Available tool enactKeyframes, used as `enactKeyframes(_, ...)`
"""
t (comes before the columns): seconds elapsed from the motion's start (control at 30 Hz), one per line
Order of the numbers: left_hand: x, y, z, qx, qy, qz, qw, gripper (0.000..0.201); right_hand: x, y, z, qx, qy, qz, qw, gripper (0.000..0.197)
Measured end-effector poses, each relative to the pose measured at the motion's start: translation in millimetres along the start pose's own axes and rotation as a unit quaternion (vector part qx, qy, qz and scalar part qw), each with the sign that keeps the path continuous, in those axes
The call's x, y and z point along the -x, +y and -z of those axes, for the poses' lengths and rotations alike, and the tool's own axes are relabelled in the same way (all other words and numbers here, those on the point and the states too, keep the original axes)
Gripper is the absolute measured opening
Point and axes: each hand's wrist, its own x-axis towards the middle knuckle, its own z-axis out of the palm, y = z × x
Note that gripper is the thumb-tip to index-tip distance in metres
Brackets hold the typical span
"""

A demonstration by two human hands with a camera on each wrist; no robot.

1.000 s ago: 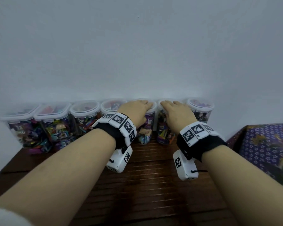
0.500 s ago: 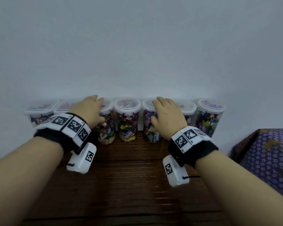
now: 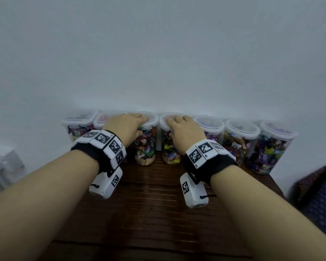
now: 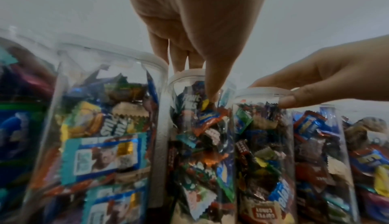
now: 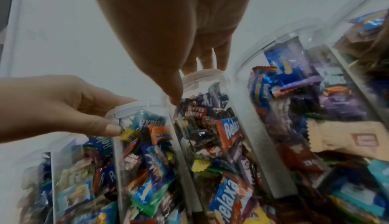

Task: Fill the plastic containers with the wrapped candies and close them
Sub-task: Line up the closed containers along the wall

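Several clear plastic containers full of wrapped candies stand in a row against the wall, all with white lids on. My left hand (image 3: 128, 127) lies on the lid of a round container (image 3: 146, 146), fingers flat on top, thumb against its front wall. My right hand (image 3: 183, 132) rests the same way on the neighbouring round container (image 3: 170, 149). The left wrist view shows my left hand (image 4: 189, 28) over its container (image 4: 200, 144), with my right hand (image 4: 326, 78) beside it. In the right wrist view my right hand (image 5: 168, 19) covers its container (image 5: 210, 127).
Rectangular containers (image 3: 79, 125) stand at the row's left end. Three round ones (image 3: 241, 136) stand to the right of my hands. The dark slatted wooden table (image 3: 149, 204) lies under my forearms. A patterned cloth (image 3: 320, 194) is at the right, a white object (image 3: 4, 162) at far left.
Both hands have worked leftward along the row. The left hand went two containers left and stayed there; the right hand followed in two steps onto the container beside it.
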Motion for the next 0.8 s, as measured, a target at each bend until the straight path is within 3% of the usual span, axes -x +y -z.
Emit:
enactKeyframes(0.23,12.3,-15.1,-5.7,-0.021,0.022,-0.032,0.999,0.061,-4.4,-5.5,5.4,0.009,-0.019,-0.013,1.000,0.047)
enactKeyframes(0.33,20.3,-25.5,-11.8,0.004,0.044,0.039,0.998,0.080,2.5,-5.0,4.3,-0.001,-0.006,-0.032,0.999,0.051)
enactKeyframes(0.47,31.6,-52.2,-15.6,-0.019,0.045,0.138,0.989,0.090,10.7,-16.3,4.9,-0.003,0.044,-0.026,0.999,0.054)
enactKeyframes(0.6,36.8,-68.1,-22.2,-0.020,0.018,0.139,0.990,0.081,2.0,-35.9,7.5,-0.023,0.056,0.017,0.998,0.053)
enactKeyframes(0.8,34.8,-66.1,-25.0,0.001,0.039,0.119,0.992,0.065,-10.3,-57.2,-3.2,-0.027,0.031,0.055,0.998,0.055)
